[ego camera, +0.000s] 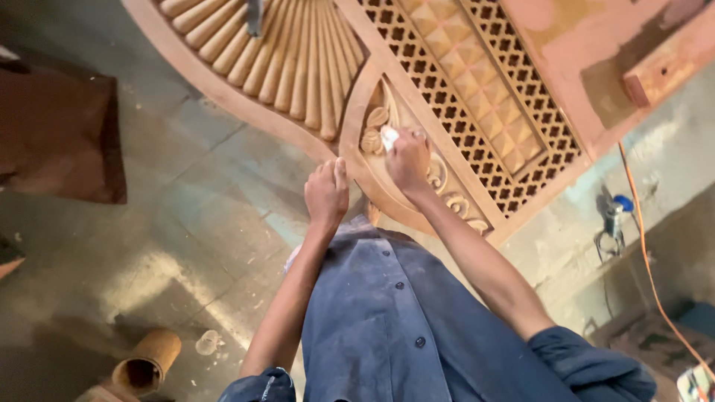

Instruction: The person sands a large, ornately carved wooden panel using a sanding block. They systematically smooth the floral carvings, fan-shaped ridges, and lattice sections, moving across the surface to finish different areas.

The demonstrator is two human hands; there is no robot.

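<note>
A large carved wooden panel lies flat before me, with fluted fan ribs, a lattice grid and floral carving. My right hand presses a small white piece, likely sandpaper, onto the floral carving near the panel's curved edge. My left hand is curled over that curved edge just left of the right hand, gripping the rim.
The concrete floor is dusty. A brown cylinder lies at lower left. An orange cable runs down the right side past a small power tool. A dark brown board sits at left.
</note>
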